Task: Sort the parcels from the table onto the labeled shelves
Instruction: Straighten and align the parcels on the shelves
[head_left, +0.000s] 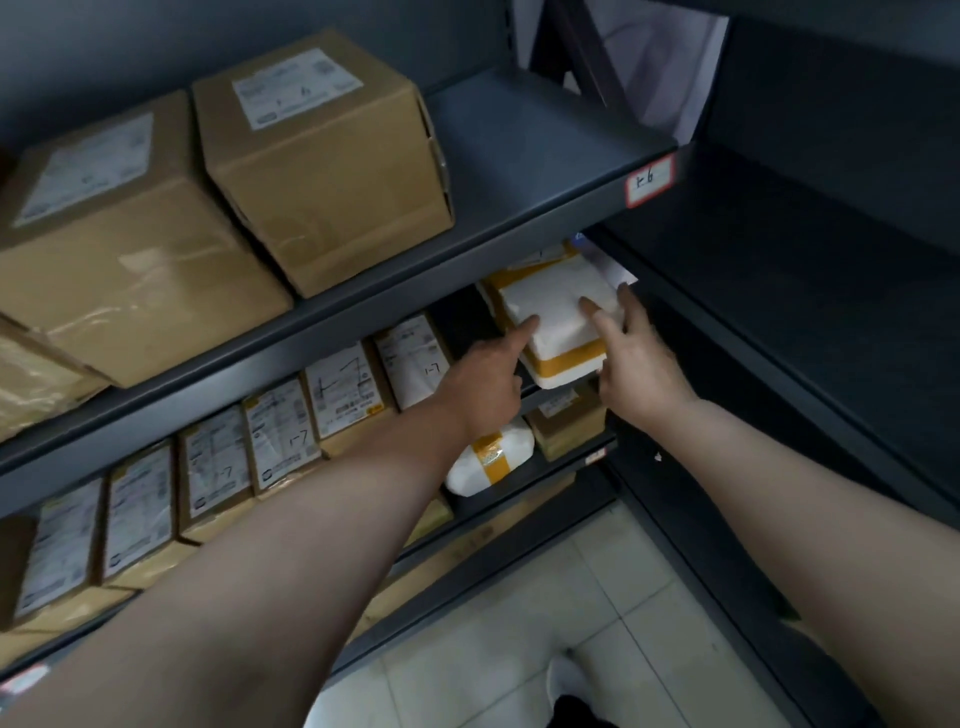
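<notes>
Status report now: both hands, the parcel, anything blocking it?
Left hand and right hand open, fingers on white parcel. Parcel lies on middle shelf, atop another parcel. Nothing blocking.

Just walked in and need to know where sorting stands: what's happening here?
A person is pushing a white parcel with yellow tape onto the middle shelf, left hand and right hand both touching its top with spread fingers. Boxes marked 1-7 line that shelf; two large cardboard boxes sit above.
</notes>
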